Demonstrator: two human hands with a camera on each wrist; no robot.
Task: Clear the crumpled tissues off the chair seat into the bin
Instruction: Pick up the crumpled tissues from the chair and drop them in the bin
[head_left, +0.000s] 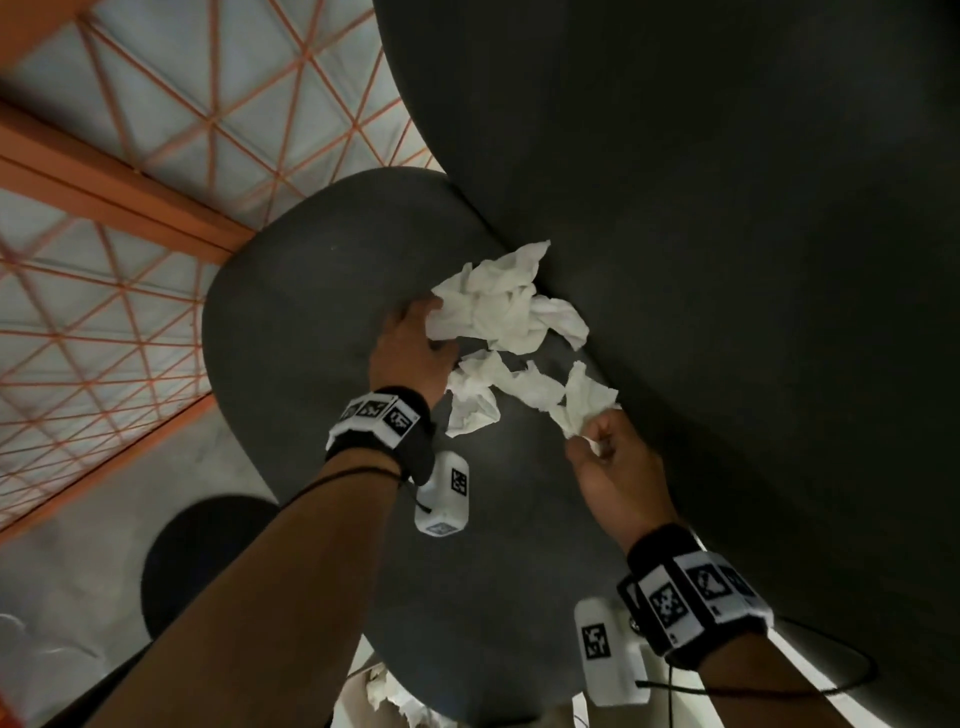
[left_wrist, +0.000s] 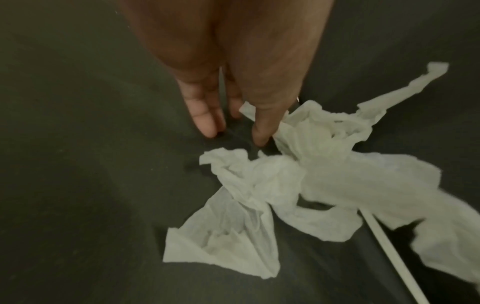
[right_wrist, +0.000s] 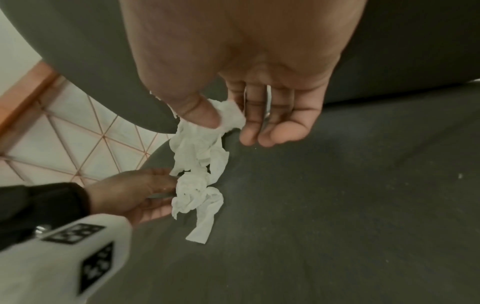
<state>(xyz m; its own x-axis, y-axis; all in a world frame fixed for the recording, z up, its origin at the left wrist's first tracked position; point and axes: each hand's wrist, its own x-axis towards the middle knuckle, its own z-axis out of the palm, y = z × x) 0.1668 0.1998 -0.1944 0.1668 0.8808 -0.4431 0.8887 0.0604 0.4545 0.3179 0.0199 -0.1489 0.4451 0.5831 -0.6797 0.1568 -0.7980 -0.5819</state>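
On the chair seat (head_left: 311, 322) the tissues (head_left: 506, 306) lie between both hands: right hand (head_left: 610, 462) pinches the near strand, left hand (head_left: 410, 348), fingers straight, touches the far clump.

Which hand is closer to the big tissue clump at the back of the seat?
Left. The left hand touches the big tissue clump at its edge. The right hand is farther toward the seat's front, pinching a smaller tissue.

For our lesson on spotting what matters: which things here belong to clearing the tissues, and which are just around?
Part of the job:
crumpled tissues
chair seat
left hand, touching tissues
right hand, pinching a tissue

Just around:
chair back
orange lattice panel
wrist bands
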